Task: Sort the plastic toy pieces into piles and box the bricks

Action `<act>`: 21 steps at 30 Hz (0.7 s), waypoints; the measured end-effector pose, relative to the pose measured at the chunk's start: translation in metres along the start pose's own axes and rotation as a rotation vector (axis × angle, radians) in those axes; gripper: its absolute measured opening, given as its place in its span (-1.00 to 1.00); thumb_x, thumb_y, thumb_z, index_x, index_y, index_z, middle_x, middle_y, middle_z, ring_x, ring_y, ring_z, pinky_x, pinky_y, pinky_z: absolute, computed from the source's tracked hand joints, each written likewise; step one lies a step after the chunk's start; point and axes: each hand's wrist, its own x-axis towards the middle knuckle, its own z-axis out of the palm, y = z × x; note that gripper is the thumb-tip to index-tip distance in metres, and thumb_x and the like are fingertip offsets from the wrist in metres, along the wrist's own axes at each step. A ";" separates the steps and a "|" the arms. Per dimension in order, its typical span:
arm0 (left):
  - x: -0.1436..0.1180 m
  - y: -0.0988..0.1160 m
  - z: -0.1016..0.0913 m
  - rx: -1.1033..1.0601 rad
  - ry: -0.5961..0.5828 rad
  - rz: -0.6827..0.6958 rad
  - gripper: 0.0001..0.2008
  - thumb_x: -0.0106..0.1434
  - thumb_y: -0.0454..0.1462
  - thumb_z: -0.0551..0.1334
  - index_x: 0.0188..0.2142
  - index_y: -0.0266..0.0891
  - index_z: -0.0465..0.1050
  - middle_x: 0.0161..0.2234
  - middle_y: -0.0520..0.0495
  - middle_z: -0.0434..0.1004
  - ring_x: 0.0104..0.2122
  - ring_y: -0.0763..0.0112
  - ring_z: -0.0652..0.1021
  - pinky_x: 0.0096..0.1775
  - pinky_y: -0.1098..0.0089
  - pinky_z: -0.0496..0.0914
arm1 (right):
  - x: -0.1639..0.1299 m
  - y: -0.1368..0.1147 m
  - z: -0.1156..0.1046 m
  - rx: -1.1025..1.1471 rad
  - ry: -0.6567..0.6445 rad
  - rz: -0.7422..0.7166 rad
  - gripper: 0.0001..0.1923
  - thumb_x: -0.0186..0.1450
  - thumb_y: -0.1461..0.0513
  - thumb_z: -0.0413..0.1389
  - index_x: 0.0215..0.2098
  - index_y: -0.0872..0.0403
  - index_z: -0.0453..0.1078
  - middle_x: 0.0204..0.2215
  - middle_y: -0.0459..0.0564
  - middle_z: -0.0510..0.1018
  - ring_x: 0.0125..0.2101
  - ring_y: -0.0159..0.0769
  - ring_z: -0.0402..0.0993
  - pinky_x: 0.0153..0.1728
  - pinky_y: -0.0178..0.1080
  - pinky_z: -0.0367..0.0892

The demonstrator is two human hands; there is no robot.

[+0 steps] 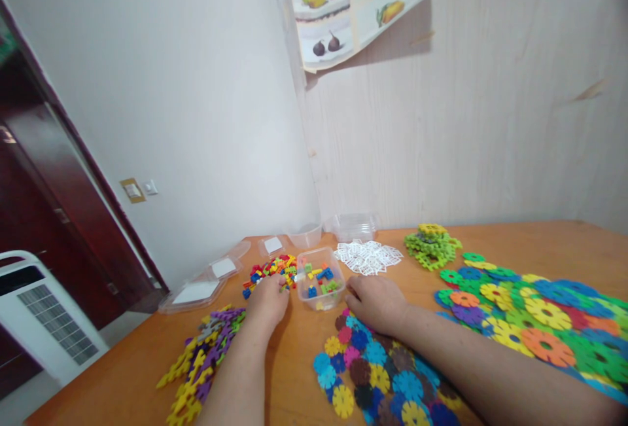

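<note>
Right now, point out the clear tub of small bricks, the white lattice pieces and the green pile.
clear tub (338, 290), head view, right wall.
white lattice pieces (369, 256), head view, middle of the heap.
green pile (432, 246), head view, middle of the stack.

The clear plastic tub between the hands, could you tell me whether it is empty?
No, the clear tub holds several small coloured bricks, blue, yellow and green among them.

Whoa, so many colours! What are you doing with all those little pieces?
A person sits at an orange-brown wooden table. Their left hand rests on a pile of small multicoloured plastic bricks. Their right hand lies beside a small clear plastic tub with some bricks in it, touching flat colourful flower-shaped discs.
</note>
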 end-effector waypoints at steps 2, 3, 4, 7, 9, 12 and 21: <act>-0.002 0.002 -0.001 0.028 -0.008 0.011 -0.87 0.13 -0.36 0.19 -0.36 -0.18 0.52 -0.29 -0.11 0.65 -0.26 0.28 0.58 -0.27 0.43 0.29 | 0.000 0.000 0.000 0.000 -0.002 0.002 -0.66 0.37 0.11 -0.07 -0.19 0.06 0.52 -0.19 0.16 0.65 -0.18 -0.04 0.58 -0.29 -0.18 0.30; -0.003 0.004 -0.003 0.018 -0.004 0.005 -0.86 0.13 -0.37 0.18 -0.36 -0.18 0.51 -0.30 -0.11 0.65 -0.27 0.29 0.58 -0.27 0.43 0.28 | 0.000 0.000 -0.001 0.001 -0.004 0.005 -0.66 0.37 0.11 -0.06 -0.19 0.06 0.52 -0.19 0.16 0.65 -0.18 -0.04 0.58 -0.29 -0.18 0.30; -0.003 0.005 -0.004 -0.022 0.008 -0.013 -0.86 0.13 -0.37 0.18 -0.36 -0.19 0.51 -0.30 -0.11 0.65 -0.28 0.29 0.58 -0.28 0.43 0.29 | 0.000 0.000 -0.001 0.002 -0.008 0.007 -0.66 0.37 0.11 -0.06 -0.18 0.06 0.52 -0.18 0.16 0.65 -0.17 -0.05 0.58 -0.28 -0.18 0.30; -0.005 0.011 -0.010 -0.289 0.039 -0.101 -0.85 0.17 -0.31 0.18 -0.31 -0.23 0.53 -0.34 -0.09 0.63 -0.32 0.32 0.57 -0.31 0.43 0.31 | 0.000 0.000 -0.001 0.000 -0.012 0.010 -0.66 0.36 0.11 -0.05 -0.19 0.06 0.52 -0.18 0.17 0.65 -0.16 -0.04 0.57 -0.27 -0.18 0.30; -0.008 0.017 -0.015 -0.510 0.030 -0.163 -0.80 0.19 -0.21 0.21 -0.29 -0.26 0.53 -0.40 -0.06 0.60 -0.39 0.34 0.55 -0.36 0.43 0.33 | 0.000 -0.001 -0.001 -0.003 -0.013 0.011 -0.66 0.36 0.11 -0.06 -0.18 0.06 0.52 -0.18 0.17 0.65 -0.16 -0.03 0.57 -0.27 -0.18 0.30; -0.013 0.028 -0.023 -0.832 -0.005 -0.212 -0.70 0.13 -0.11 0.31 -0.26 -0.30 0.52 -0.38 -0.07 0.59 -0.41 0.41 0.55 -0.36 0.45 0.38 | -0.001 -0.001 -0.001 -0.002 -0.005 0.006 -0.66 0.36 0.12 -0.06 -0.17 0.06 0.53 -0.18 0.17 0.64 -0.16 -0.02 0.57 -0.27 -0.17 0.31; -0.012 0.034 -0.028 -0.912 -0.015 -0.134 -0.67 0.25 -0.21 0.24 0.00 -0.25 0.48 -0.09 -0.20 0.62 -0.19 0.31 0.61 -0.12 0.32 0.46 | 0.000 0.000 0.001 -0.005 0.010 -0.006 -0.66 0.35 0.12 -0.06 -0.19 0.06 0.53 -0.20 0.16 0.65 -0.18 -0.01 0.58 -0.29 -0.17 0.31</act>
